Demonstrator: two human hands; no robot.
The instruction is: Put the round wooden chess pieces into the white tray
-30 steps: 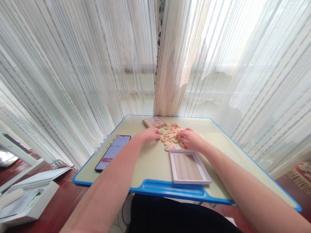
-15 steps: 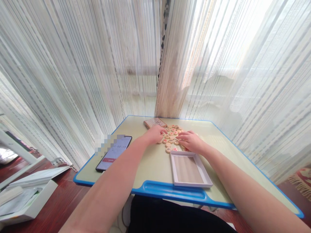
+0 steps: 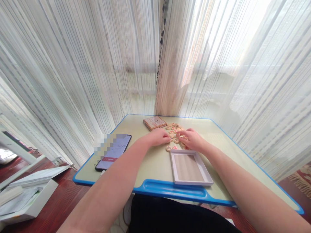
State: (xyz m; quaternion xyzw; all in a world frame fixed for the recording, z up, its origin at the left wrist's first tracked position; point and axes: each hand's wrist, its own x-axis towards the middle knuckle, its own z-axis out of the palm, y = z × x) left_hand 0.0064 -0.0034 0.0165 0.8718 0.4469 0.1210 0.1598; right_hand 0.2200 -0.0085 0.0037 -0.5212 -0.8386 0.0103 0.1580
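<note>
Counting one bench [image 3: 150,161], one phone [image 3: 116,150], one patterned box [image 3: 155,123], one shallow tray [image 3: 189,168], one left hand [image 3: 159,137] and one right hand [image 3: 193,139]. Over ten round pieces [image 3: 176,140] are showing; hands are hiding some, so exact total is staying uncounted.

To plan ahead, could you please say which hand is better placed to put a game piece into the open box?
Probably the right hand: it is among the game pieces, just beyond the open box, while the left hand is farther from the box.
</note>
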